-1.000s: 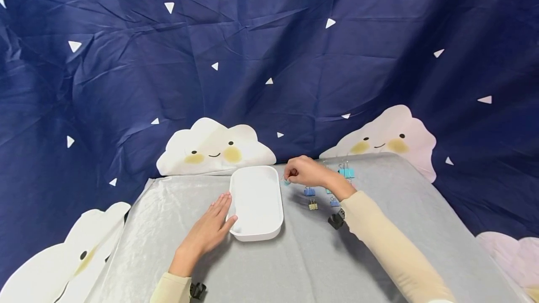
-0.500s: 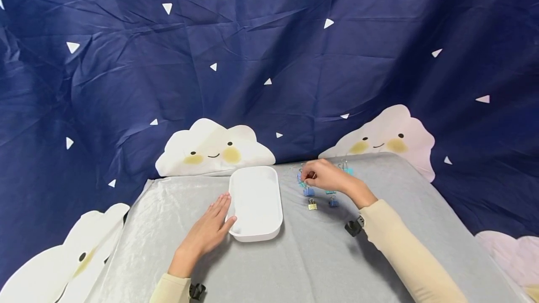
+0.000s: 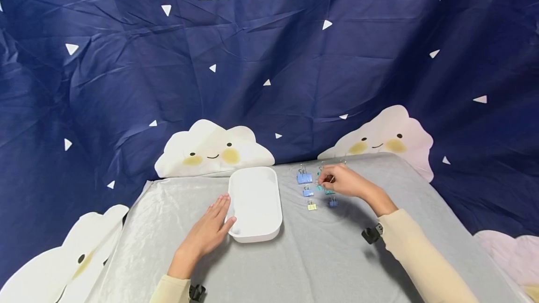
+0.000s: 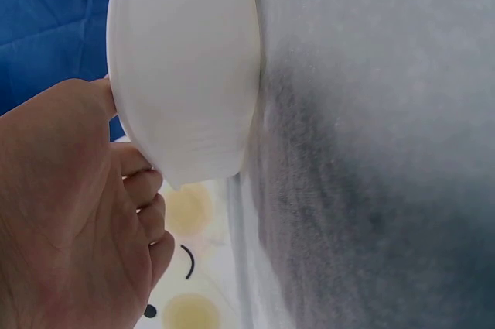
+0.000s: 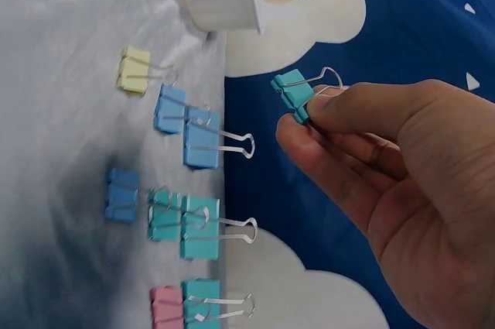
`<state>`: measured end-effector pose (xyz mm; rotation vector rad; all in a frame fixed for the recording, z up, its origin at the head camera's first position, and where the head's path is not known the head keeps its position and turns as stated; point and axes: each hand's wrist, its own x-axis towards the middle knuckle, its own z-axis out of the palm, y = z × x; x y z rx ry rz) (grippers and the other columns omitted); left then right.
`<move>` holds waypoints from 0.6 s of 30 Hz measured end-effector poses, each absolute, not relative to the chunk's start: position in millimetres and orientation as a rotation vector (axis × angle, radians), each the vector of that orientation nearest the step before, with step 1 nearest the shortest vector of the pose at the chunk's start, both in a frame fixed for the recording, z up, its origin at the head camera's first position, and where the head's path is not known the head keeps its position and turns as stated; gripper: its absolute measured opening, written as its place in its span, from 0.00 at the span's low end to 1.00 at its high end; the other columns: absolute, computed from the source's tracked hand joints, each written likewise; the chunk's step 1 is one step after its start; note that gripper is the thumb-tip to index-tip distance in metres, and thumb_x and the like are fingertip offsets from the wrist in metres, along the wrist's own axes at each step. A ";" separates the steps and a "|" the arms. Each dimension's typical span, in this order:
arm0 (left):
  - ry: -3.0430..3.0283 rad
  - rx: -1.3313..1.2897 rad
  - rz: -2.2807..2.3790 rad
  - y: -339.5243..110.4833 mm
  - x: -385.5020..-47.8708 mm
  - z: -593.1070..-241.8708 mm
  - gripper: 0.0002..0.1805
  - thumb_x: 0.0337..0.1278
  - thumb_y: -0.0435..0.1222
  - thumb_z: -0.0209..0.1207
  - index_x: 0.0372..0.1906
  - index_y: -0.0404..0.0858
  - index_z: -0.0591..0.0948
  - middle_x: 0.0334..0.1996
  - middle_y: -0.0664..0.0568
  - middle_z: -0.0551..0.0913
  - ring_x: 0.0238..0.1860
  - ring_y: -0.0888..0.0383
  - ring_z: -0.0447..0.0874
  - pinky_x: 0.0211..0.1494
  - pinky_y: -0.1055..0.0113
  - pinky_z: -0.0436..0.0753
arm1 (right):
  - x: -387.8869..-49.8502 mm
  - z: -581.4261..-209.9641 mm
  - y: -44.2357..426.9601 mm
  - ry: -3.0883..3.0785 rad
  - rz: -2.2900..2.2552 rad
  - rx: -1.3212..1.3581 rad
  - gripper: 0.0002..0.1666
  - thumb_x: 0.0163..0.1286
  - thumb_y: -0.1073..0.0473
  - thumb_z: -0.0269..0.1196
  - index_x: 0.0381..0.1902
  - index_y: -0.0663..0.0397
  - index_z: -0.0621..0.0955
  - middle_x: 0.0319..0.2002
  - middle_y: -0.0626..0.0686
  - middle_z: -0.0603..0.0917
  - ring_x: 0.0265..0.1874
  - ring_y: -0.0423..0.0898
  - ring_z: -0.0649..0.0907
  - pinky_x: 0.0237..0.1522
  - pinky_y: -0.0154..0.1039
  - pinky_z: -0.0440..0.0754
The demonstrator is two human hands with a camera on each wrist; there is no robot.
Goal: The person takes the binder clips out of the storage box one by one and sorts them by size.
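My right hand (image 3: 347, 182) pinches a teal binder clip (image 5: 294, 95) between thumb and fingers, above the group of clips. Its wire handles point back toward the hand. Below it in the right wrist view lie a large blue clip (image 5: 202, 143), a smaller blue clip (image 5: 170, 109), a yellow clip (image 5: 134, 71), a dark blue clip (image 5: 122, 195), teal clips (image 5: 201, 228) and a pink clip (image 5: 166, 307). At the left, my left hand (image 3: 206, 229) rests with fairly straight fingers on the rim of a white plastic box (image 3: 256, 237), its thumb toward the near corner.
A grey cloth (image 3: 269, 275) covers the table, which ends at a dark blue curtain (image 3: 252, 36) with printed clouds. The box stands left of the clips, which lie near the table's far edge. The right forearm spans the right side.
My right hand has moved right, from beside the box to over the clips, holding the teal binder clip. The large blue clip has come into full view. The left hand stays on the box.
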<state>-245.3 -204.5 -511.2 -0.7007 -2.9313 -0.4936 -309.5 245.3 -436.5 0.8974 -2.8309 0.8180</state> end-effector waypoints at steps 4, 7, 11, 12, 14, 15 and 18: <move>-2.934 -0.696 -0.493 -204.2 -244.9 -512.0 0.39 0.85 0.52 0.47 0.84 0.31 0.57 0.86 0.41 0.57 0.87 0.44 0.54 0.88 0.44 0.58 | -305.9 -444.0 256.8 -2.831 0.841 0.868 0.05 0.68 0.69 0.70 0.36 0.54 0.89 0.35 0.48 0.90 0.35 0.38 0.85 0.41 0.37 0.88; -2.930 -0.695 -0.499 -203.9 -244.9 -512.4 0.39 0.85 0.52 0.47 0.84 0.31 0.58 0.86 0.41 0.57 0.86 0.43 0.54 0.88 0.45 0.58 | -302.7 -450.1 265.6 -2.826 0.867 0.847 0.06 0.66 0.70 0.70 0.36 0.55 0.89 0.34 0.48 0.89 0.35 0.37 0.85 0.42 0.36 0.89; -2.927 -0.693 -0.498 -204.0 -245.1 -512.6 0.39 0.85 0.52 0.48 0.84 0.30 0.58 0.85 0.41 0.57 0.86 0.43 0.54 0.88 0.45 0.58 | -298.1 -458.8 276.8 -2.812 0.917 0.821 0.06 0.66 0.71 0.69 0.36 0.57 0.89 0.34 0.51 0.90 0.35 0.37 0.85 0.41 0.34 0.89; -2.924 -0.693 -0.500 -204.0 -245.2 -512.7 0.39 0.85 0.52 0.48 0.84 0.30 0.58 0.85 0.41 0.57 0.86 0.43 0.54 0.88 0.44 0.59 | -296.9 -460.8 279.7 -2.807 0.928 0.822 0.06 0.66 0.72 0.69 0.36 0.58 0.89 0.34 0.52 0.90 0.35 0.37 0.85 0.40 0.34 0.89; -2.923 -0.695 -0.501 -204.1 -245.1 -512.6 0.39 0.85 0.52 0.48 0.84 0.30 0.58 0.85 0.41 0.57 0.86 0.43 0.54 0.88 0.44 0.59 | -294.0 -464.8 285.2 -2.816 0.934 0.789 0.05 0.66 0.72 0.69 0.35 0.58 0.88 0.34 0.53 0.89 0.35 0.36 0.84 0.40 0.33 0.88; -2.924 -0.696 -0.501 -204.1 -245.1 -512.6 0.39 0.85 0.52 0.48 0.84 0.30 0.58 0.85 0.41 0.57 0.86 0.43 0.54 0.88 0.44 0.59 | -292.4 -466.5 287.6 -2.819 0.939 0.776 0.05 0.66 0.72 0.69 0.35 0.59 0.88 0.34 0.53 0.89 0.35 0.36 0.84 0.40 0.33 0.88; -2.925 -0.695 -0.502 -204.2 -245.1 -512.8 0.39 0.85 0.52 0.48 0.84 0.30 0.58 0.85 0.41 0.57 0.86 0.43 0.54 0.88 0.44 0.59 | -288.2 -471.4 295.0 -2.829 0.950 0.757 0.06 0.65 0.74 0.69 0.36 0.60 0.88 0.35 0.53 0.89 0.35 0.37 0.84 0.40 0.32 0.88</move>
